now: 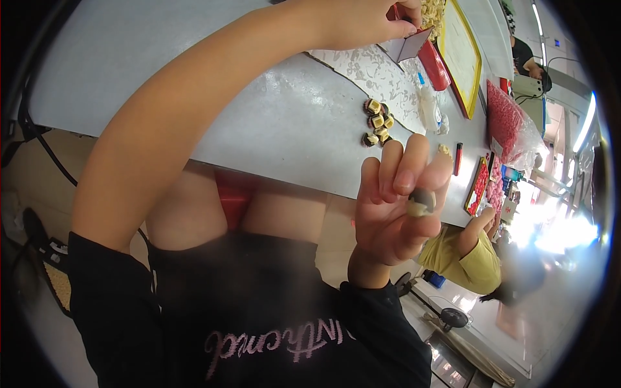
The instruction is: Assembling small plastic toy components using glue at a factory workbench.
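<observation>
My left hand (362,22) reaches far across the grey table (259,116) and pinches a small grey folded paper box (413,45) beside a red box (435,66). My right hand (391,207) is raised near the table's front edge, thumb and fingertips closed on a small cream and dark brown piece (421,202). A cluster of several similar cream and dark pieces (377,129) lies on the table, at the edge of a white patterned sheet (372,71).
A yellow-framed tray (460,55) and a clear bag of pink pieces (508,123) lie further along the table, with a small red stick (457,158). A co-worker's yellow sleeve (472,262) is at the right. Another person (527,58) sits at the far end.
</observation>
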Demonstrator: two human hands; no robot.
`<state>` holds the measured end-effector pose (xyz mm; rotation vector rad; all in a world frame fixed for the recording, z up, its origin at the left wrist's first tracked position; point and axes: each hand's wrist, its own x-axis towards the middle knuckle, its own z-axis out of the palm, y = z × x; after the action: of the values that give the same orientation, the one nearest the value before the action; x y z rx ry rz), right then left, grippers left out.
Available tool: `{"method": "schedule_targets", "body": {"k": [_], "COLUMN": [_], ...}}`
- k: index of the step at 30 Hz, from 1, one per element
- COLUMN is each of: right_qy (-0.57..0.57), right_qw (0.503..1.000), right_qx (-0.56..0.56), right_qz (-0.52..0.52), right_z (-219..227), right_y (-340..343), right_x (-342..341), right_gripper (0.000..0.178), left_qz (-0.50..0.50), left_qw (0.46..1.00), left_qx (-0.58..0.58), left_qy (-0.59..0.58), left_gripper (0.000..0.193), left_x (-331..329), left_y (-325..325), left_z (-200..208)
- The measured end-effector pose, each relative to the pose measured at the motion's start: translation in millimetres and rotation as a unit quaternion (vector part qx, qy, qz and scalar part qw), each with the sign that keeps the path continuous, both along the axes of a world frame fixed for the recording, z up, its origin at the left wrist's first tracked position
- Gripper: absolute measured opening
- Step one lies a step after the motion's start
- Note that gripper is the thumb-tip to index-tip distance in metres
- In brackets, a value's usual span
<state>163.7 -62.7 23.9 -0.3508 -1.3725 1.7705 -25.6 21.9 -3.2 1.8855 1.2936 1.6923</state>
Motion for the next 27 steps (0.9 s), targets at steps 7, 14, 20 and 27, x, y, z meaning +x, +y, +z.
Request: {"method": "schedule_targets", "body": {"k": [7, 14, 20, 27], "right_qy": [0.049, 0.117, 0.125, 0.108], "right_qw": [0.998, 0.979, 0.977, 0.978], "right_qx": [-0.032, -0.163, -0.17, -0.181], "right_qz": [0.017, 0.043, 0.035, 0.003], "right_z": [-2, -1, -1, 1], "right_y": [-1, -7, -11, -16], "right_x": [-3, -4, -8, -12], "right_gripper": [0.04, 0.04, 0.041, 0.043], "left_qz": [-0.002, 0.003, 0.001, 0.007], "left_qw": [1.0, 1.0, 1.0, 1.0], "left_qx": [-0.013, -0.009, -0.013, 0.01], "left_qy": [0.003, 0.019, 0.017, 0.027], "left_gripper": [0.012, 0.011, 0.011, 0.011], "left_x": [-1, -1, 0, -1], "left_y": [-1, 0, -1, 1], "left_z": [1, -1, -1, -3]}}
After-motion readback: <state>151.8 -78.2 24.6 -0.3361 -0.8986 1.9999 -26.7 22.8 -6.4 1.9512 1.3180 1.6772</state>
